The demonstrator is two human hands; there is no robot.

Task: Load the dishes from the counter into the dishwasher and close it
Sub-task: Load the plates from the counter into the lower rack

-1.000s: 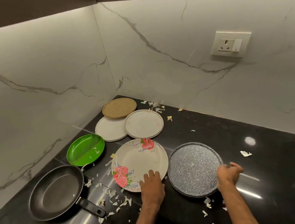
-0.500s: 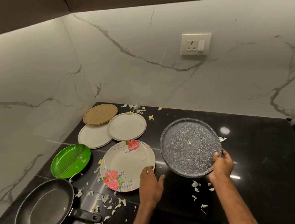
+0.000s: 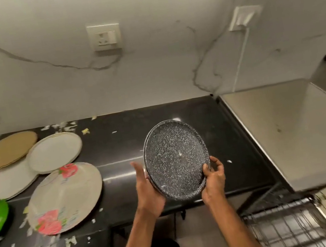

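Both hands hold the dark speckled plate [image 3: 175, 156] up in the air, tipped on its edge, above the black counter [image 3: 118, 144]. The left hand [image 3: 147, 189] is flat against its back and bottom edge, and the right hand [image 3: 213, 174] is pinched on the lower right rim. The dishwasher rack [image 3: 289, 229] waits low on the right, pulled out (nothing shows in it). I think the plate could slip, since only its lower edge is held. It could also bump the counter edge going down. The flowered plate [image 3: 64, 198] lies flat on the counter.
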